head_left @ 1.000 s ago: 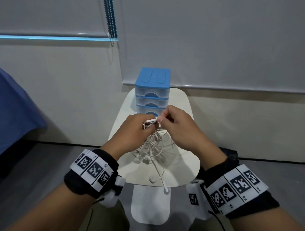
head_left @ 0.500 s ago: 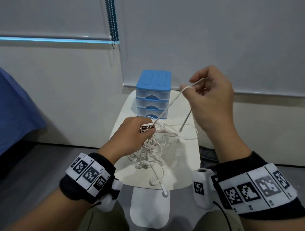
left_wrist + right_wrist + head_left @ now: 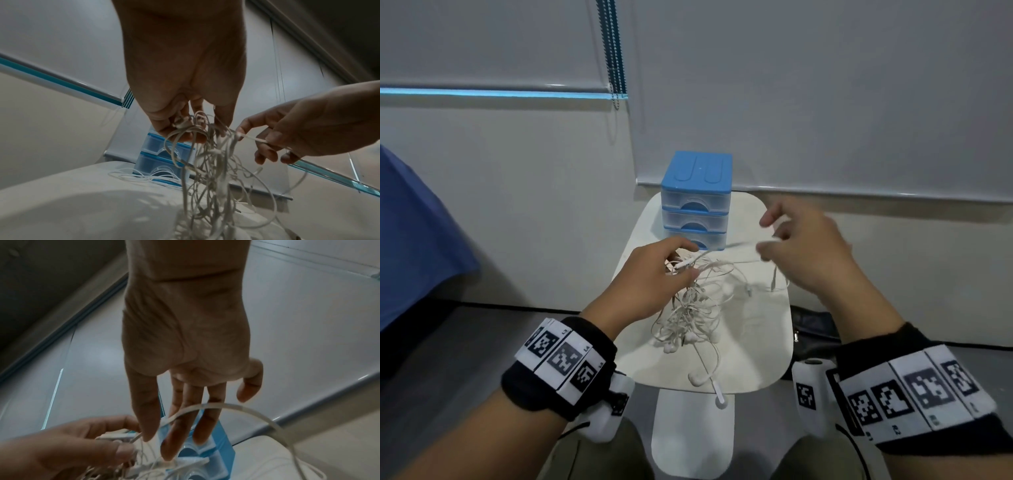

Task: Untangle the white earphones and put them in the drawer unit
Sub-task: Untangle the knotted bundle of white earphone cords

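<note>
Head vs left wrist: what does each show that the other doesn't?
Head only: the drawer unit's blue top with all three drawers shut, both marker wristbands, earbuds lying at the near edge of the white table.

Left wrist only: from below, the left hand's fingertips pinching the bundle's top, and the right hand pinching a single strand drawn taut.

Both: the left hand holding up the tangled white earphones, the right hand beside it, and the drawer unit behind.

Drawer unit [image 3: 697, 192]: glossy plastic w/ clear fronts (blue top); earphones [image 3: 698, 308]: smooth matt cable
</note>
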`<act>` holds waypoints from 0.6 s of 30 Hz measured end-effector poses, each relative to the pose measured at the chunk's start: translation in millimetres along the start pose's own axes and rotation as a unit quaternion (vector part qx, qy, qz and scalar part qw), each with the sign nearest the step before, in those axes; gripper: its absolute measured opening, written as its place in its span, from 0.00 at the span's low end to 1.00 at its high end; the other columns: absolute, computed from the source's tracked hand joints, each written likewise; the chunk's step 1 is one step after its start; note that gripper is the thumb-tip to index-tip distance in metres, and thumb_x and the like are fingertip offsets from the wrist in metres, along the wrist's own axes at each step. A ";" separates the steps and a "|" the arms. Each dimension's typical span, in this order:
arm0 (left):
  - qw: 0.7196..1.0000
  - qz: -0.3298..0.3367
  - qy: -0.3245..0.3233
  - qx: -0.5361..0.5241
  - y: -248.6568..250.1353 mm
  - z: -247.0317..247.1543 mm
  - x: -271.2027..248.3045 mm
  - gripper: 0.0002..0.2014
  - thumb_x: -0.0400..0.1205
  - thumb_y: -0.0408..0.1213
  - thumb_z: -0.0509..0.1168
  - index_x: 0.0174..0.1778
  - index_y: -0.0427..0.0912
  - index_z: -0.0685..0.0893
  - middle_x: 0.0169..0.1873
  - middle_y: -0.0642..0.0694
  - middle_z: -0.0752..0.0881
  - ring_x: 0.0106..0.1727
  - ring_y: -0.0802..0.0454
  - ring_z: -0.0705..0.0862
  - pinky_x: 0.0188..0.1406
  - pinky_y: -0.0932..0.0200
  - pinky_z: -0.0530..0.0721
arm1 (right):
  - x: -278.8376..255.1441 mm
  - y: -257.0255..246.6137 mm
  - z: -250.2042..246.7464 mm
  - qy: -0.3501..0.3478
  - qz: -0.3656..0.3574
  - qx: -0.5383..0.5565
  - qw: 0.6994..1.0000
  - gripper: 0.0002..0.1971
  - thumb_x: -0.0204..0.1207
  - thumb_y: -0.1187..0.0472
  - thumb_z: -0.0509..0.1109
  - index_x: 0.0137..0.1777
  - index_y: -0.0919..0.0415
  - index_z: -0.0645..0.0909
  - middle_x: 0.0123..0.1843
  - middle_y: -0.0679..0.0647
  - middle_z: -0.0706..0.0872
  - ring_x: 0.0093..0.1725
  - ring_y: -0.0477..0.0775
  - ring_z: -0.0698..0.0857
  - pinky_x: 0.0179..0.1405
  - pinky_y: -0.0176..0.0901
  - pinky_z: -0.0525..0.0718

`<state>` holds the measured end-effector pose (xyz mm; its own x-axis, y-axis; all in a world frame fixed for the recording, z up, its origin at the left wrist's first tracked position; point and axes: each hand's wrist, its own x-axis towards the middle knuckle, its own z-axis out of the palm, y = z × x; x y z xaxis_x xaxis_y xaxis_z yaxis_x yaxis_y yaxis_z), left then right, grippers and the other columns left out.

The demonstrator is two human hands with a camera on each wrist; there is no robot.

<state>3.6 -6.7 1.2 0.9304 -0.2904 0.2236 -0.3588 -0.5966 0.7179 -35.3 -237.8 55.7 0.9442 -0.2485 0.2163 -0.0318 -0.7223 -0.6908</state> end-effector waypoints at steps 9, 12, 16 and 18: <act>0.999 0.023 -0.015 -0.032 8.8 4.0 0.1 0.19 0.79 0.42 0.79 0.63 0.59 0.83 0.41 0.55 0.85 0.34 0.64 0.82 0.33 0.74 0.75 | -16.6 3.8 30.2 -0.227 -0.026 0.036 0.973 0.10 0.76 0.50 0.79 0.53 0.48 0.82 0.36 0.47 0.93 0.25 0.36 0.78 0.39 0.43 0.75; 0.998 0.026 -0.021 -0.057 11.2 3.5 -0.8 0.22 0.77 0.41 0.81 0.64 0.58 0.83 0.40 0.55 0.85 0.35 0.64 0.83 0.36 0.73 0.77 | -19.9 3.4 40.1 -0.200 -0.040 0.064 0.977 0.06 0.83 0.53 0.72 0.47 0.53 0.85 0.36 0.51 0.93 0.22 0.37 0.77 0.31 0.40 0.72; 0.995 0.019 -0.042 -0.093 8.5 2.3 -1.9 0.25 0.76 0.42 0.82 0.66 0.61 0.82 0.45 0.53 0.87 0.45 0.55 0.88 0.49 0.54 0.89 | -20.5 10.1 53.9 -0.158 -0.003 0.118 0.980 0.10 0.84 0.58 0.69 0.42 0.57 0.87 0.34 0.53 0.92 0.30 0.42 0.83 0.34 0.40 0.77; 0.990 0.022 -0.066 -0.119 6.7 1.9 -4.0 0.25 0.78 0.42 0.81 0.68 0.62 0.81 0.49 0.51 0.88 0.51 0.49 0.89 0.59 0.47 0.89 | -20.2 13.9 60.5 -0.143 0.008 0.139 0.980 0.11 0.83 0.59 0.70 0.39 0.58 0.88 0.31 0.51 0.91 0.33 0.46 0.85 0.38 0.42 0.79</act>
<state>-2.7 -10.9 3.9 0.8908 -0.4171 0.1805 -0.3555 -0.3920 0.8485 -35.0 -203.8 0.0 0.9989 -0.0378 0.0291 0.0059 -0.5067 -0.8621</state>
